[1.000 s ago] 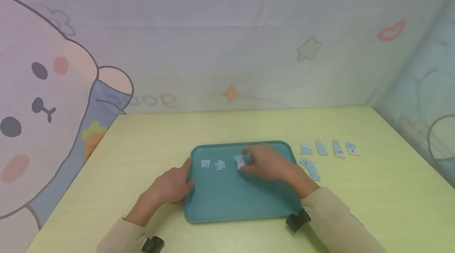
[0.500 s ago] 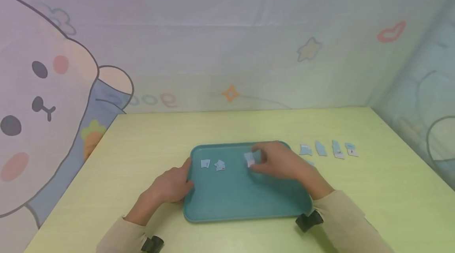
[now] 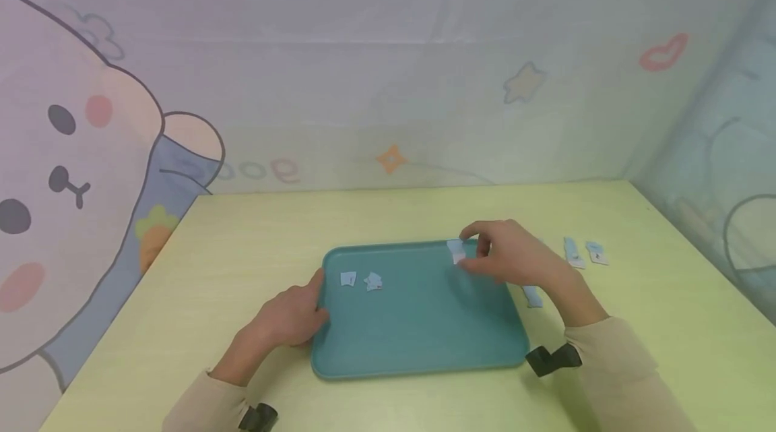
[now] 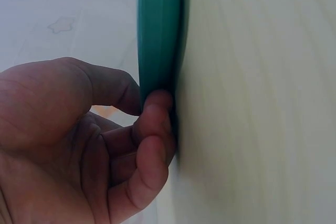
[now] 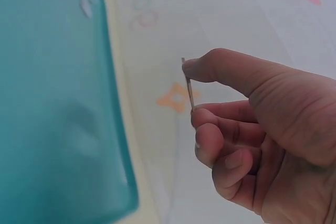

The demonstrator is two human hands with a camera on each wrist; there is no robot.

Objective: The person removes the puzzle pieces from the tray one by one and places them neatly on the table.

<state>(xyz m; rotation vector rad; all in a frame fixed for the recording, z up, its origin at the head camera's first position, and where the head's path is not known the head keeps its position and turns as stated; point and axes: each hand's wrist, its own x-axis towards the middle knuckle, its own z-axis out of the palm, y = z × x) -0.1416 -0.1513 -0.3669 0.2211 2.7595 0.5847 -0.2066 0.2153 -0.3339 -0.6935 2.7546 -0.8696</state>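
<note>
My right hand (image 3: 512,253), centre-right, edge-pinches a flat blue-white piece (image 3: 456,251), so it might slip! Left hand (image 3: 294,314) grips the teal rectangular tray (image 3: 418,324).

With my left hand (image 3: 294,314) I hold the tray (image 3: 418,331) at its left edge; my right hand (image 3: 512,253) pinches a pale piece (image 3: 457,252) at its far right corner. Small scraps (image 3: 348,278) lie inside, others (image 3: 573,253) beyond its right side.
</note>
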